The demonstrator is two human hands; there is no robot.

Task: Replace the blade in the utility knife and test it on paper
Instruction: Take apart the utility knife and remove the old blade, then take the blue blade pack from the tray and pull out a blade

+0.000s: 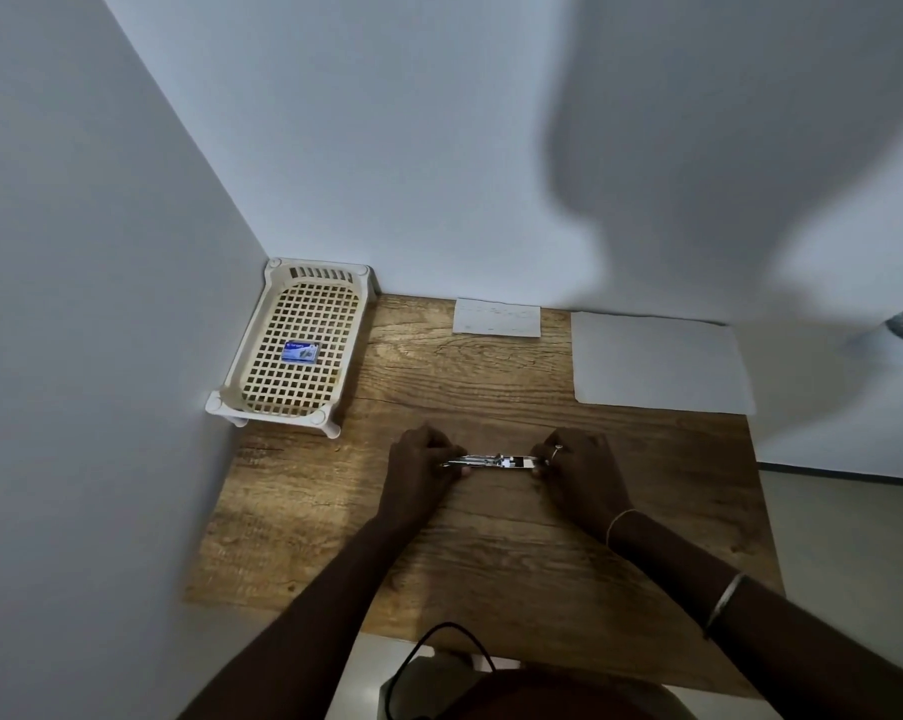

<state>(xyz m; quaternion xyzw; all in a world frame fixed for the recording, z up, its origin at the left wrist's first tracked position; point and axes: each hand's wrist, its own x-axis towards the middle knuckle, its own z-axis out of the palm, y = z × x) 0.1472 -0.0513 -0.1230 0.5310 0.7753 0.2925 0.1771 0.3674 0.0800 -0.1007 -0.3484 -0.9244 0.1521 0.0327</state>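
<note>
Both hands are seen near the middle of a wooden table (491,553), each gripping one end of a utility knife (491,461) that is held level and crosswise; whether it rests on the wood or is held just above it cannot be told. The left hand (420,462) is curled round the end at nine o'clock, and the right hand (581,467), on which a ring is worn, pinches the end at three o'clock. Bare metal is shown between the hands, but whether a blade is seated cannot be made out

From the knife, a cream plastic basket (275,414) is set at ten o'clock in the corner of the walls, and a small blue box (300,351), probably spare blades, lies on its grid floor. A plain sheet of paper (657,361) is laid flat at two o'clock, and a smaller slip of paper (496,317) at twelve o'clock against the wall

The step in hand is judged to be the opening of the knife, since the box sits apart and the sheet looks uncut. Next, the old blade would need to be drawn out with care for its edge, and one hand freed to reach the box
</note>
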